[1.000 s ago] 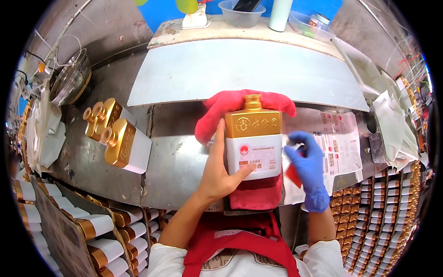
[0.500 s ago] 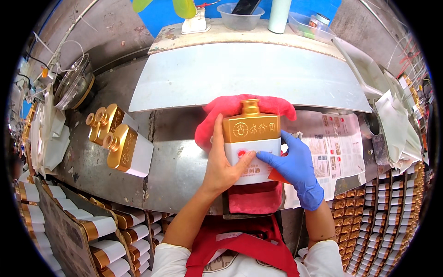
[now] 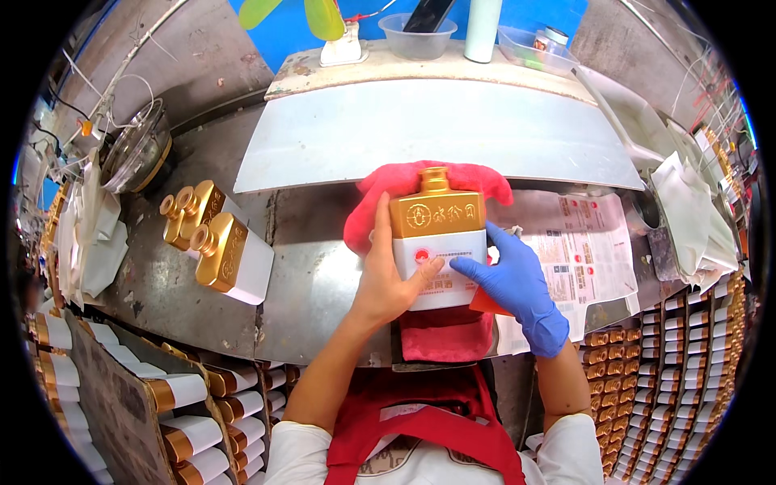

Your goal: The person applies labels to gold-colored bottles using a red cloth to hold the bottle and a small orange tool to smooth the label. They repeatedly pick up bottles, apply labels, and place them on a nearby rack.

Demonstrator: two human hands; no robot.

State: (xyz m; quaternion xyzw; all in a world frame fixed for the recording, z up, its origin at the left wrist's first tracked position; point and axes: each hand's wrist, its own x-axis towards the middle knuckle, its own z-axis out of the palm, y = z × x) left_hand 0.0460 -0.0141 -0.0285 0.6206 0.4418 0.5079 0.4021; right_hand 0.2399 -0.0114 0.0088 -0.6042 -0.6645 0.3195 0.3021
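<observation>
A flat bottle (image 3: 439,230) with a gold shoulder and neck and a white lower body lies face up on a red cloth (image 3: 368,217). My bare left hand (image 3: 390,275) grips its left side, thumb across the white front. From the right, my right hand (image 3: 513,283) in a blue glove holds the other side, its thumb on the front near the left thumb. A small orange-red piece (image 3: 487,301) shows under the gloved palm; whether the hand holds it I cannot tell. Printed label sheets (image 3: 578,250) lie beside the right hand.
Several like bottles (image 3: 234,259) stand at the left of the metal table (image 3: 303,303). A pale board (image 3: 436,133) spans the back. Racks of bottles (image 3: 190,432) flank me below. A glass bowl (image 3: 137,149) sits far left, a plastic tub (image 3: 418,40) at the back.
The view has shifted slightly. Both hands keep nearly the same hold on the bottle, with the thumbs on its front.
</observation>
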